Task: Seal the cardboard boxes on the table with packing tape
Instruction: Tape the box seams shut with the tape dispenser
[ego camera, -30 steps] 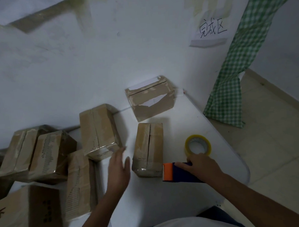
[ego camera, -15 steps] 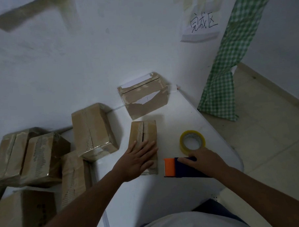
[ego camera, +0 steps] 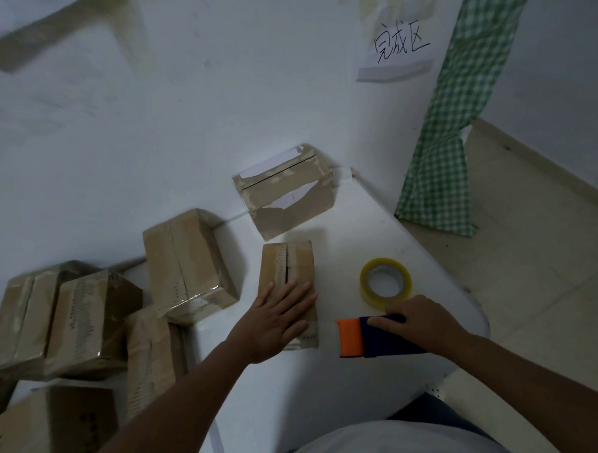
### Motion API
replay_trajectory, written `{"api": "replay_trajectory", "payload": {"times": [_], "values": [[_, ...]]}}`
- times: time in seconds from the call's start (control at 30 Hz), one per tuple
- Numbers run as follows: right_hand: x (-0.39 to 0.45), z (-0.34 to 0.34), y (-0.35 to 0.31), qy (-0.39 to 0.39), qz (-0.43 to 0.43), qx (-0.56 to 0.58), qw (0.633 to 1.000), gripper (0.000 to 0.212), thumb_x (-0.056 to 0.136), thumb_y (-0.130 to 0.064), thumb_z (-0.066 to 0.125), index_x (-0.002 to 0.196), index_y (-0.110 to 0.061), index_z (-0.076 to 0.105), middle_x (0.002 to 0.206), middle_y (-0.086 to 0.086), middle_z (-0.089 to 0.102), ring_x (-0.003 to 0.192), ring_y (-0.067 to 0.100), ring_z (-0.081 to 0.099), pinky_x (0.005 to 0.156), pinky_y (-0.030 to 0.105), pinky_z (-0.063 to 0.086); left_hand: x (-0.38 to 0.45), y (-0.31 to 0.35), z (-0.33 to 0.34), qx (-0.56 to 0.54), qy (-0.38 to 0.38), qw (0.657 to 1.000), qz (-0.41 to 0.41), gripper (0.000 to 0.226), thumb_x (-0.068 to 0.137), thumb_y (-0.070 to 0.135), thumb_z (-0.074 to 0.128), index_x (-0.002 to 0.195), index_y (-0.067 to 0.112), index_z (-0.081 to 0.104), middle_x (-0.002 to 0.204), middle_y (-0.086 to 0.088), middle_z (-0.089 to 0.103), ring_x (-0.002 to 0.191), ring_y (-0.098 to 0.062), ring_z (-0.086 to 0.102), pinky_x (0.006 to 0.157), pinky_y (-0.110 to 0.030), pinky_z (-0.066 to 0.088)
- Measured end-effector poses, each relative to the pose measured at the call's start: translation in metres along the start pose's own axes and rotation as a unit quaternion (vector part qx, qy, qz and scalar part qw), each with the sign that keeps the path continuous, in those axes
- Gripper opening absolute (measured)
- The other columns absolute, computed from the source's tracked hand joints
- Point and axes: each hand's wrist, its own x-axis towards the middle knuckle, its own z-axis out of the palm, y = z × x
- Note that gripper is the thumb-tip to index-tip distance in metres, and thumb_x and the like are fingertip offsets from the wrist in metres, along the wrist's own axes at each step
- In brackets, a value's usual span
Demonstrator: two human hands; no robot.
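Head view: the box (ego camera: 288,278) lies mid-table (ego camera: 376,223), its long axis and open seam running away from the person. It is pressed flat by the left hand (ego camera: 277,321), fingers straight. The dispenser (ego camera: 367,336) is gripped by the right hand (ego camera: 421,323), just right of the box's near end.

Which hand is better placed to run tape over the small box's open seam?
Right: the right hand already grips the orange-and-blue tape dispenser beside the small cardboard box, which the left hand presses flat.
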Motion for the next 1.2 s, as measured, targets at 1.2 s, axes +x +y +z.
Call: {"api": "replay_trajectory", "payload": {"times": [1.2], "values": [[0.034,0.019,-0.041,-0.101,0.102,-0.081,0.986,0.049,0.093,-0.061,0.045,0.069,-0.019,0.040,0.069,-0.004,0.040,0.060,0.011,0.042,0.046,0.026,0.029,-0.015,0.041,0.005,0.016,0.073,0.993,-0.087,0.048,0.105,0.039,0.022,0.149,0.034,0.040,0.163,0.006,0.018,0.151,-0.037,0.004,0.119,-0.054,0.004]]}}
